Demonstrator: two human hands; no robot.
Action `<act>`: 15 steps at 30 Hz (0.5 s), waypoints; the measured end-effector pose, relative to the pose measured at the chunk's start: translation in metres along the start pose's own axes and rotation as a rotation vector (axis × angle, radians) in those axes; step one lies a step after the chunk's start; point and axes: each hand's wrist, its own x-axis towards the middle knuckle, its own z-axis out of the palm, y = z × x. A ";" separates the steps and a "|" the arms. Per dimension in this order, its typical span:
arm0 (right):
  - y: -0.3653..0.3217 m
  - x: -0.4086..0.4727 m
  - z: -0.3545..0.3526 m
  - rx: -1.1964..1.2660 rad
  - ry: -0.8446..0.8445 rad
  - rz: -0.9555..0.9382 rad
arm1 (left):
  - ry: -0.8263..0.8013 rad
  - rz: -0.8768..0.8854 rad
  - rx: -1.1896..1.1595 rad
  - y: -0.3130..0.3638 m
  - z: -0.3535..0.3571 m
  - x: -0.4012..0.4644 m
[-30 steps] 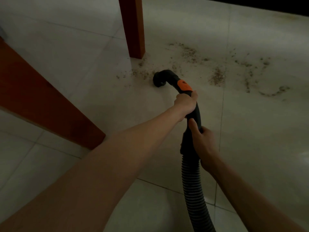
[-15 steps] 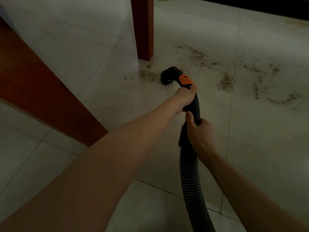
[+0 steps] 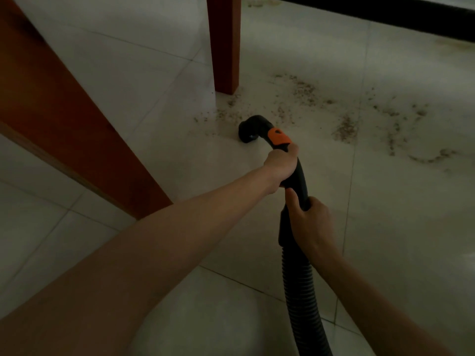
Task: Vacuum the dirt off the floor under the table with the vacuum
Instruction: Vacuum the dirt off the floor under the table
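Two hands on your vacuum handle [image 3: 295,173], nozzle [image 3: 250,129] at the near edge of the dirt [image 3: 344,128].

Your left hand [image 3: 281,167] wraps the grip below the orange button [image 3: 279,136]; your right hand [image 3: 311,222] curls round it where the ribbed hose [image 3: 303,291] begins. Just behind the nozzle stands a red-brown table leg [image 3: 225,44] on the pale tiled floor [image 3: 385,227].

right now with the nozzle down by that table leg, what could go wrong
The nozzle sits close to the table leg, so a sweep toward the dirt at its foot could knock the wood. Most of the dirt lies off to the right and could get missed. The hose trails back toward the body between the arms, so it might snag.
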 end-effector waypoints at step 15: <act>-0.035 0.032 0.023 0.146 -0.063 0.071 | 0.077 0.055 0.070 0.027 -0.027 0.015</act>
